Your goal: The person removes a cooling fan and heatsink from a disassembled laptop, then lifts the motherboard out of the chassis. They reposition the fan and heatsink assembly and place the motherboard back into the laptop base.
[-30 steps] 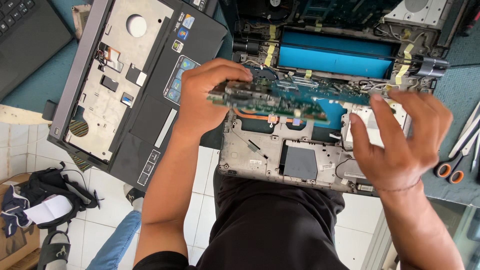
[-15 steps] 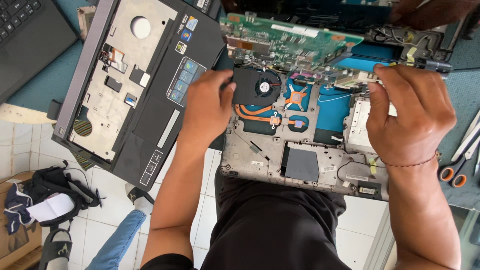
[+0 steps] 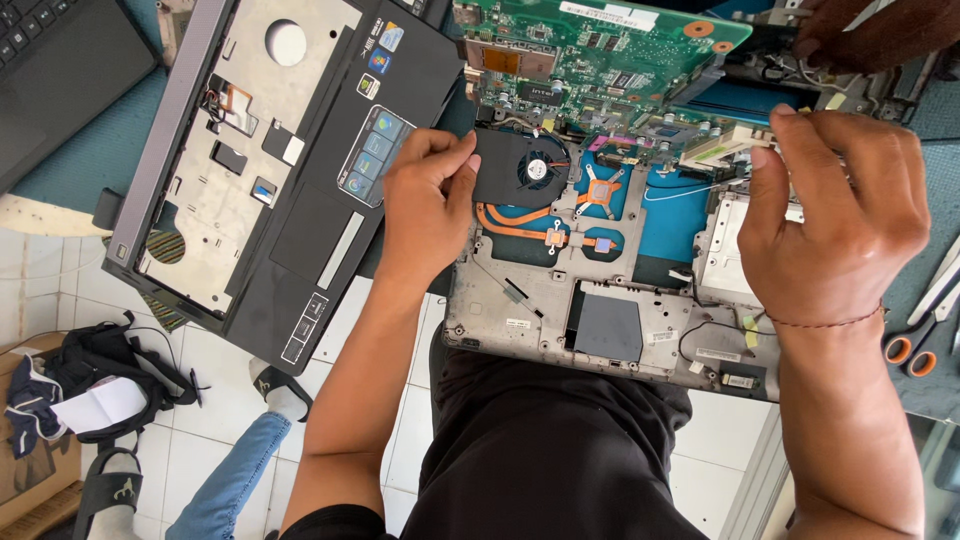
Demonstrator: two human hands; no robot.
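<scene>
- A person stands over a stripped grey metal laptop base [image 3: 560,320] at the near edge of a teal-covered desk [image 3: 90,160], working bare-handed.
- The left hand [image 3: 430,215] pinches the near left corner of the black square cooling fan [image 3: 525,168], thumb and fingers closed on its casing, apparently to steady or lift it.
- The right hand [image 3: 840,215] is closed on a small pale connector piece [image 3: 725,145] at the right end of the green circuit board [image 3: 600,50], fingertips together on it; the grip looks chosen to keep pressure off the board's components.
- The circuit board lies tilted up and away toward the far edge of the desk, hinged back over the base, which leaves the fan and the copper heat pipes [image 3: 525,225] exposed beneath it.
- Another person's hand [image 3: 880,30] reaches in at the far right corner, touching the wiring beyond the board; whether it grips anything cannot be told.
- A dark grey laptop palm-rest cover [image 3: 300,170] lies face down to the left of the base, overhanging the near edge, set aside clear of the work.
- Orange-handled scissors [image 3: 925,340] rest at the right edge of the desk, near the right wrist.
- A black bag [image 3: 100,375] lies on the white tiled floor [image 3: 230,400] below.
</scene>
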